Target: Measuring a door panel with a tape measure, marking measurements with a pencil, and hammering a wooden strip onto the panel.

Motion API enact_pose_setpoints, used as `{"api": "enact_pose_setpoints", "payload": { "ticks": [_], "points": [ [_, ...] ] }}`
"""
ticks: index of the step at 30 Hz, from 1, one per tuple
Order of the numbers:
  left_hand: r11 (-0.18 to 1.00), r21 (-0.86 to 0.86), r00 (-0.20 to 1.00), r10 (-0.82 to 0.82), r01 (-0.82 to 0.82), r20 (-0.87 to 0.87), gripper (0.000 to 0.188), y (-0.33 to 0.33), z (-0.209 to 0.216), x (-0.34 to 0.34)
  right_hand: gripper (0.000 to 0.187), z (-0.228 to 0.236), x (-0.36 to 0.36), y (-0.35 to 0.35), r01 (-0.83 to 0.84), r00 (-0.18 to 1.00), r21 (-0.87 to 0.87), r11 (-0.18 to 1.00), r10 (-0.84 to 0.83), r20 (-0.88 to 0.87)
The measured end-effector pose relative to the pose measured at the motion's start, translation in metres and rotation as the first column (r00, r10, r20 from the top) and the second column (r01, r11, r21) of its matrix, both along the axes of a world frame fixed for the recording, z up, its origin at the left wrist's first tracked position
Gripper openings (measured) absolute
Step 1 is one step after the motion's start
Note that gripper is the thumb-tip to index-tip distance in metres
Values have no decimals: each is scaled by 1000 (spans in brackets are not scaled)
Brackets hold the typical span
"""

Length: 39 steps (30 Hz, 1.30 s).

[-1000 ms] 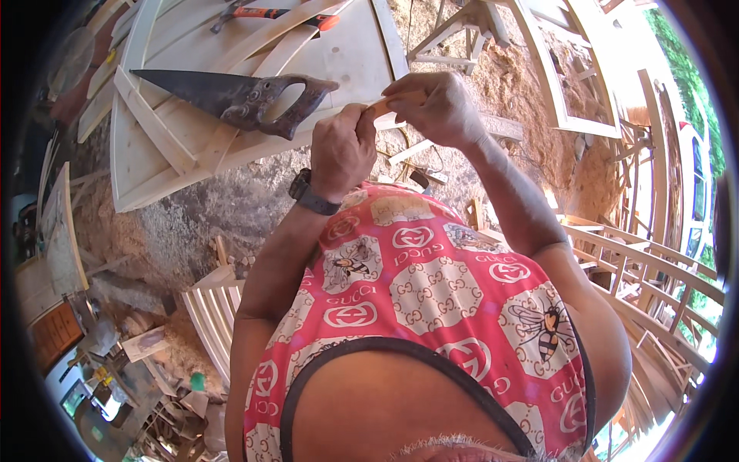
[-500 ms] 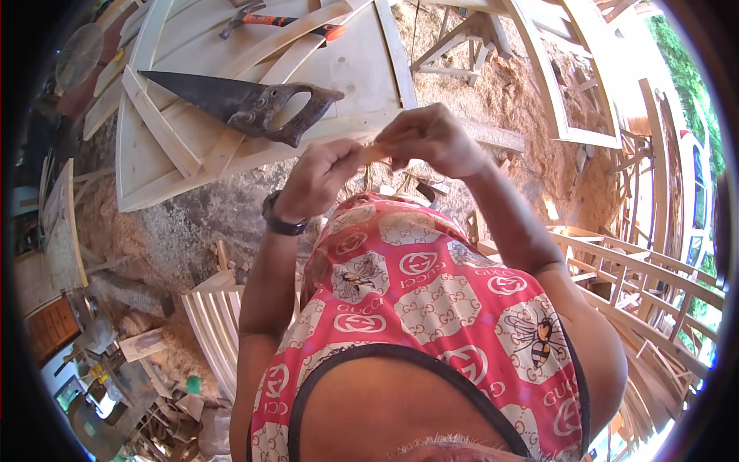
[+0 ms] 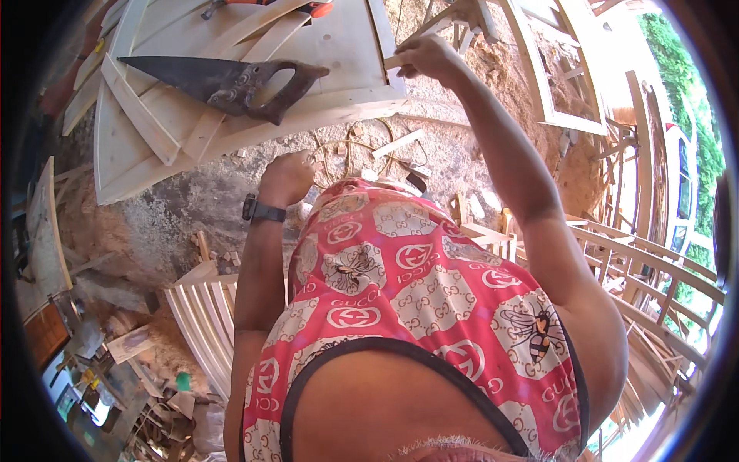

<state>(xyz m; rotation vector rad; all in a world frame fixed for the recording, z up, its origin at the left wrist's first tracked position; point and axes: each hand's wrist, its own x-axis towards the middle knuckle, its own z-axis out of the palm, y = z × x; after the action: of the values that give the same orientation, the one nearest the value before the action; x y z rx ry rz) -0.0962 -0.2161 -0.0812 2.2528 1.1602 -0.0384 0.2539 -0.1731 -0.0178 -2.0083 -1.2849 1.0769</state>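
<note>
My right hand (image 3: 431, 58) is stretched out to the far right corner of a pale wooden panel (image 3: 339, 58), closed in a pinch on a small wood piece (image 3: 394, 61) against the panel's edge. Nearer my body, my left hand (image 3: 288, 179) hangs in front of the panel's near edge with its fingers curled; whether they hold anything is hidden. On the panel lies a handsaw (image 3: 231, 83) with a dark blade and a worn handle. Behind it, partly cut off by the frame, is an orange-and-black hammer (image 3: 312, 10).
Loose wooden strips (image 3: 142, 115) lie across the panel. Sawdust, offcuts and a looped cord (image 3: 348, 143) cover the ground below. A wooden frame (image 3: 539, 77) leans at the far right. Slatted pieces (image 3: 204, 312) stand at lower left, and stacked timber (image 3: 647, 285) is at right.
My hands, together before, have come apart. The right has reached forward and right to the panel's corner with the small wood piece; the left has dropped back slightly toward my body.
</note>
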Motion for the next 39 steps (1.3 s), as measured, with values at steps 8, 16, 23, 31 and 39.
{"api": "enact_pose_setpoints", "payload": {
  "ticks": [8,16,23,31,39],
  "points": [
    [902,-221,918,321,-372,-233,45,-28,-150,-75,18,-10,-3,55,-425,524,-206,882,425,739],
    [904,-417,973,1,-99,-231,44,-152,-311,-178,24,-64,13,66,-491,-8,-572,657,653,758],
    [155,-711,677,495,-686,-545,41,-262,-345,-235,36,-42,1,24,-107,662,-19,994,86,744],
    [747,-541,920,357,-386,-163,28,-195,-394,-263,87,0,12,48,-124,614,-221,967,250,749],
    [762,-526,913,400,-378,-77,30,-115,-421,-301,77,-22,40,96,-185,508,333,925,-201,838]
  ]
}}
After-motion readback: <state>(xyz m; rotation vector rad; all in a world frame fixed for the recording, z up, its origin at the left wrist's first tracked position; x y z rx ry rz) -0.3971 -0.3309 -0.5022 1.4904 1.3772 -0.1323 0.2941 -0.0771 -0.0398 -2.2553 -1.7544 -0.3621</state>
